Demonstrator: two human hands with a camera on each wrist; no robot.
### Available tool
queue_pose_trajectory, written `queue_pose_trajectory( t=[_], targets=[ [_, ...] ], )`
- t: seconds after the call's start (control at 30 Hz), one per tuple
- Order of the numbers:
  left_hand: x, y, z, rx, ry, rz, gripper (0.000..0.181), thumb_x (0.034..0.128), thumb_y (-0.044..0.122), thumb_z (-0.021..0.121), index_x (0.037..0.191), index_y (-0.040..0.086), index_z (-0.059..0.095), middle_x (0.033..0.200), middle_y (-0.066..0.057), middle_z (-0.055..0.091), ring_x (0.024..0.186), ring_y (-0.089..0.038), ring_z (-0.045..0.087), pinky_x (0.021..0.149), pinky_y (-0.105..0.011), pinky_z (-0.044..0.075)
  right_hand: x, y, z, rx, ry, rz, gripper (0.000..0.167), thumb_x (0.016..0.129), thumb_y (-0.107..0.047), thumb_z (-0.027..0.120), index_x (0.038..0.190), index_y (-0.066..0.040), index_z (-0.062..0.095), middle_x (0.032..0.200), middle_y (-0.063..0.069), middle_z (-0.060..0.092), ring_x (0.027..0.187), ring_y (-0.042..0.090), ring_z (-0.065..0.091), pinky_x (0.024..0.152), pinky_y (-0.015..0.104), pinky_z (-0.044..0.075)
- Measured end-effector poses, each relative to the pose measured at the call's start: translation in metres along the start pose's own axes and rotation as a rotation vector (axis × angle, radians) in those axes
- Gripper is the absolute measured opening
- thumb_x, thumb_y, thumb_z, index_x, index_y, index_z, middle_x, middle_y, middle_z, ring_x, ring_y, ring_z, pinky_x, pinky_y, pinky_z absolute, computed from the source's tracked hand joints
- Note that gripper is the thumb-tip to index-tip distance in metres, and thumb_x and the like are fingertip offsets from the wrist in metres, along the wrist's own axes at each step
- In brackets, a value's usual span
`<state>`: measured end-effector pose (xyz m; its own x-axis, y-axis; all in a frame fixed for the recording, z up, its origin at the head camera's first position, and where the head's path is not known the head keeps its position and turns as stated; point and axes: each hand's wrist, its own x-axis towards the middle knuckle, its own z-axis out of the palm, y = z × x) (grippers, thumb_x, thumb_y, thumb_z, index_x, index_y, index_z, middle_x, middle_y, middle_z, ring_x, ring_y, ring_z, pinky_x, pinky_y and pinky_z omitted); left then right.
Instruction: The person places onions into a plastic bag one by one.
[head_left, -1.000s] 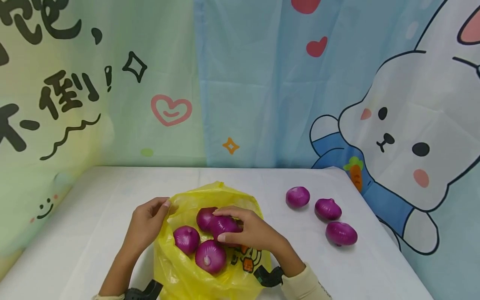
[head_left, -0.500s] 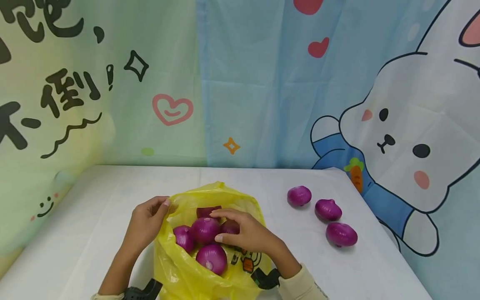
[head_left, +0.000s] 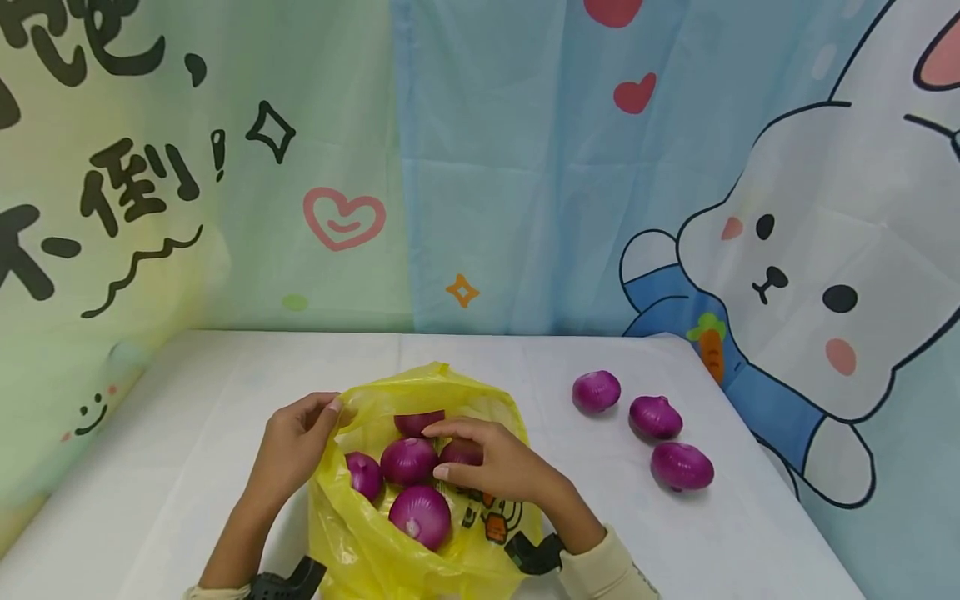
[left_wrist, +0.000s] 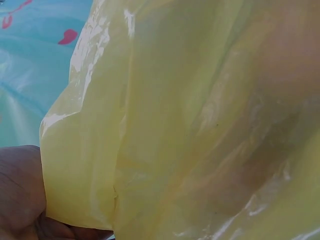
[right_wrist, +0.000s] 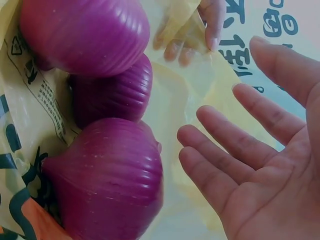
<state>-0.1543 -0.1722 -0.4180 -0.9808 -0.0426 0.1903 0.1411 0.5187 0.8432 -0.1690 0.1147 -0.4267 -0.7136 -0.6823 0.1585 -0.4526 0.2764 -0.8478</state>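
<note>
A yellow plastic bag [head_left: 352,550] stands wide-mouthed on the table with several purple onions [head_left: 408,461] inside. The left hand [head_left: 294,442] pinches the bag's left rim between thumb and fingers; in the left wrist view the bag [left_wrist: 150,125] fills most of the picture beside part of that hand [left_wrist: 20,190]. Over the bag's mouth is the right hand [head_left: 498,458], beside an onion that it partly covers. In the right wrist view this hand [right_wrist: 270,150] has its fingers spread and relaxed, holding nothing, apart from the onions [right_wrist: 112,180] to their left.
Three more onions lie on the white table [head_left: 225,400] right of the bag: one at the back [head_left: 596,392], one in the middle [head_left: 656,417], one nearer [head_left: 682,466]. A printed curtain [head_left: 480,167] hangs behind the table.
The onion that the right hand held a second ago has been let go among the others in the bag, a little to the left. The left hand stays at the rim.
</note>
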Motion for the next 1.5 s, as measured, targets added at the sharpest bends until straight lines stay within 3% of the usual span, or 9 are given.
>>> queue_pose_trajectory(
  t=[0.2, 0.37, 0.5, 0.77, 0.9, 1.03, 1.2, 1.27, 1.5],
  targets=[
    [-0.002, -0.002, -0.001, 0.002, 0.005, -0.002, 0.035, 0.1025, 0.030, 0.051, 0.116, 0.001, 0.067, 0.099, -0.010, 0.071, 0.090, -0.023, 0.065, 0.073, -0.021, 0.050, -0.005, -0.005, -0.004, 0.055, 0.015, 0.015, 0.041, 0.095, -0.024, 0.066, 0.134, -0.014, 0.059, 0.132, 0.004, 0.059, 0.123, 0.019, 0.052, 0.100, 0.045, 0.043],
    [-0.001, -0.003, 0.001, -0.008, -0.008, -0.002, 0.035, 0.1026, 0.029, 0.051, 0.116, 0.001, 0.066, 0.098, -0.011, 0.071, 0.089, -0.023, 0.066, 0.072, -0.021, 0.051, -0.021, -0.006, -0.023, 0.109, 0.088, 0.009, 0.037, 0.096, -0.017, 0.063, 0.132, -0.010, 0.060, 0.128, 0.003, 0.061, 0.122, 0.024, 0.054, 0.100, 0.041, 0.043],
    [-0.001, -0.003, 0.001, 0.000, -0.001, -0.005, 0.035, 0.1026, 0.029, 0.051, 0.116, 0.001, 0.067, 0.099, -0.010, 0.070, 0.089, -0.023, 0.065, 0.072, -0.020, 0.051, -0.045, -0.001, -0.044, 0.070, 0.195, -0.016, 0.033, 0.095, -0.008, 0.063, 0.128, -0.008, 0.062, 0.125, 0.004, 0.063, 0.119, 0.022, 0.058, 0.097, 0.036, 0.045],
    [-0.001, -0.003, 0.000, -0.003, 0.001, -0.001, 0.036, 0.1024, 0.031, 0.051, 0.116, 0.001, 0.067, 0.101, -0.011, 0.070, 0.090, -0.023, 0.065, 0.073, -0.022, 0.051, -0.098, 0.020, -0.083, -0.020, 0.499, -0.077, 0.033, 0.091, 0.007, 0.062, 0.123, 0.001, 0.062, 0.121, 0.016, 0.064, 0.115, 0.016, 0.060, 0.089, 0.028, 0.048],
    [-0.003, -0.004, -0.001, 0.003, 0.000, -0.004, 0.036, 0.1024, 0.031, 0.051, 0.116, 0.002, 0.067, 0.101, -0.011, 0.070, 0.091, -0.023, 0.065, 0.074, -0.025, 0.052, -0.118, 0.031, -0.093, -0.056, 0.561, -0.096, 0.038, 0.088, 0.013, 0.063, 0.125, 0.006, 0.059, 0.123, 0.022, 0.060, 0.120, 0.014, 0.055, 0.092, 0.028, 0.045],
    [-0.004, -0.004, -0.003, 0.011, 0.005, -0.002, 0.035, 0.1023, 0.031, 0.051, 0.116, 0.002, 0.067, 0.101, -0.010, 0.070, 0.092, -0.023, 0.065, 0.075, -0.026, 0.052, -0.131, 0.039, -0.102, -0.121, 0.568, -0.006, 0.039, 0.088, 0.007, 0.067, 0.126, 0.002, 0.060, 0.123, 0.017, 0.059, 0.120, 0.009, 0.055, 0.092, 0.027, 0.044],
    [-0.003, -0.002, -0.004, -0.010, 0.017, 0.001, 0.035, 0.1023, 0.031, 0.051, 0.115, 0.002, 0.068, 0.099, -0.010, 0.071, 0.089, -0.023, 0.065, 0.072, -0.022, 0.051, -0.148, 0.043, -0.114, -0.299, 0.592, 0.189, 0.045, 0.090, -0.010, 0.071, 0.133, -0.006, 0.057, 0.131, 0.010, 0.055, 0.121, -0.006, 0.045, 0.093, 0.020, 0.041],
    [-0.002, -0.001, -0.004, -0.015, 0.016, 0.005, 0.035, 0.1022, 0.031, 0.052, 0.115, 0.002, 0.068, 0.099, -0.010, 0.071, 0.088, -0.022, 0.065, 0.072, -0.021, 0.051, -0.157, 0.044, -0.118, -0.345, 0.600, 0.255, 0.050, 0.091, -0.016, 0.071, 0.137, -0.009, 0.054, 0.137, 0.009, 0.050, 0.125, -0.006, 0.039, 0.096, 0.025, 0.039],
    [-0.001, -0.001, -0.002, -0.003, 0.016, 0.004, 0.035, 0.1021, 0.030, 0.052, 0.115, 0.002, 0.068, 0.097, -0.009, 0.070, 0.086, -0.021, 0.064, 0.072, -0.024, 0.051, -0.189, 0.062, -0.131, -0.326, 0.660, 0.414, 0.072, 0.091, -0.021, 0.071, 0.151, -0.011, 0.034, 0.153, 0.022, 0.027, 0.142, 0.042, 0.017, 0.105, 0.057, 0.021]
  ],
)
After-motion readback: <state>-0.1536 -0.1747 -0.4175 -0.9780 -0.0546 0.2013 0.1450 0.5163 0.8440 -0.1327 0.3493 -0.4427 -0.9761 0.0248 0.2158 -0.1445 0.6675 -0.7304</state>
